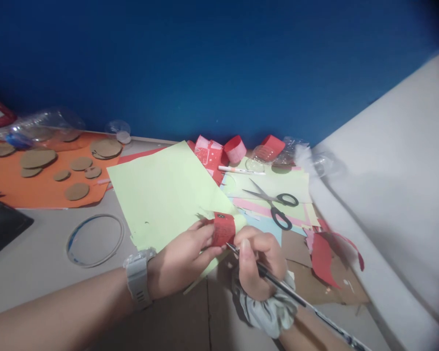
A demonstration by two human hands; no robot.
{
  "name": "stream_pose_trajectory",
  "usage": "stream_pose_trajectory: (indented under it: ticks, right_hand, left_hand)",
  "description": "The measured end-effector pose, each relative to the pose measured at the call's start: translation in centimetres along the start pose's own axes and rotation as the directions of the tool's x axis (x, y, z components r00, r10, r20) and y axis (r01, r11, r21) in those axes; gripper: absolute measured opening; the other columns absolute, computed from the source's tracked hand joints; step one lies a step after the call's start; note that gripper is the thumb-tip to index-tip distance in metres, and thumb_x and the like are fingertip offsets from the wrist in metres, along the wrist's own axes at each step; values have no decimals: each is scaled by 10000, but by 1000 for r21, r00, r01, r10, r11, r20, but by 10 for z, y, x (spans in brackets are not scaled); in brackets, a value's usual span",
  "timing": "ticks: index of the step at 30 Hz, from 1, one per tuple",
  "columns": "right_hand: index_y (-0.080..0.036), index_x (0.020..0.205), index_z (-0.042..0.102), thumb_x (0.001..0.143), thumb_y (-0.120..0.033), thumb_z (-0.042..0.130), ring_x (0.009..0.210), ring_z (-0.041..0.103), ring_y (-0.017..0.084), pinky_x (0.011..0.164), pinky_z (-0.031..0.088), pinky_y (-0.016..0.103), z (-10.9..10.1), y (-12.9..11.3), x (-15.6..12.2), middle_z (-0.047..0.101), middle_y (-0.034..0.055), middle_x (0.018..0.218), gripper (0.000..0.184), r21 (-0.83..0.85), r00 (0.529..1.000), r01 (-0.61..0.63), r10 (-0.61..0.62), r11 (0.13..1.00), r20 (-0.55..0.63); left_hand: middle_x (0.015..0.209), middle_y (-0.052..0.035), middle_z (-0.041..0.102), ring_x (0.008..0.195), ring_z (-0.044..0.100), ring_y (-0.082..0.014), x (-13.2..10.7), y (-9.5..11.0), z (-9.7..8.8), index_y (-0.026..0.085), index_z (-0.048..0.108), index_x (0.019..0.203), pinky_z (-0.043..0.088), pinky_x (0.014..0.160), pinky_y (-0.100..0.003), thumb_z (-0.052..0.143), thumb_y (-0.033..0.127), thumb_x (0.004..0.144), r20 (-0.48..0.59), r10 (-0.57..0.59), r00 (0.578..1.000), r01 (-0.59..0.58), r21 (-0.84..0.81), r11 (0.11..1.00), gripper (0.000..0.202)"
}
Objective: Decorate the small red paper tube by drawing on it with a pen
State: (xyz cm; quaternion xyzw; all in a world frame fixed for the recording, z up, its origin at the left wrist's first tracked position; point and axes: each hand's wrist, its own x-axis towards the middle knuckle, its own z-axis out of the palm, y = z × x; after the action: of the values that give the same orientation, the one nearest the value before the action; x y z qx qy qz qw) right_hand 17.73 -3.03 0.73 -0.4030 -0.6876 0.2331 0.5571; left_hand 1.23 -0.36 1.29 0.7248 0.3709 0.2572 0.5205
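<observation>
My left hand [185,253], with a grey watch [137,280] on the wrist, pinches a curved red printed strip [224,230] at its left side. A dark round mark shows near the strip's top edge. My right hand [261,258] is closed round a black pen [290,292], whose tip touches or nearly touches the lower right of the strip. A grey scrunchie [269,309] circles the right wrist. Beneath and behind the hands lies a large light green sheet [161,185]. What lies inside the strip's curve I cannot make out.
Open scissors [274,200] lie on coloured paper at right, near a white marker [241,170] and red scraps [324,261]. At left are cardboard discs [38,158] on orange paper [58,187], a clear ring [95,241] and a phone [3,229]. A blue wall [219,68] stands behind.
</observation>
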Motion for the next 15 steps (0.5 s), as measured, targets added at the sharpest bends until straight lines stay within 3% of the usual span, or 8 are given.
stream_pose_trajectory:
  ticks: [4,10,15]
  right_hand:
    - [-238,760,429,835,-68,483,451,417,102,433,337,259,0,-8,5,503,-33,624,194,-18,998,24,-23,1000,66]
    - [-235,734,406,865,-101,491,534,462,111,495,362,252,5,-5,5,512,-27,655,206,-85,987,-112,121,990,102]
    - [-232,738,401,880,-137,497,577,481,120,532,382,256,5,-1,7,545,-17,693,196,-108,977,-197,205,974,63]
  left_hand:
    - [893,-32,654,1031,556,-210,2,4,-4,190,604,844,398,1011,-344,395,255,982,-44,55,997,-53,57,997,258]
    - [991,-51,637,1033,540,-219,1,3,-2,197,548,900,427,982,-362,422,171,925,-21,9,1000,-6,119,993,132]
    - [836,-39,580,1059,516,-233,2,1,1,208,513,851,367,1069,-418,389,180,932,24,13,1000,-16,123,992,152]
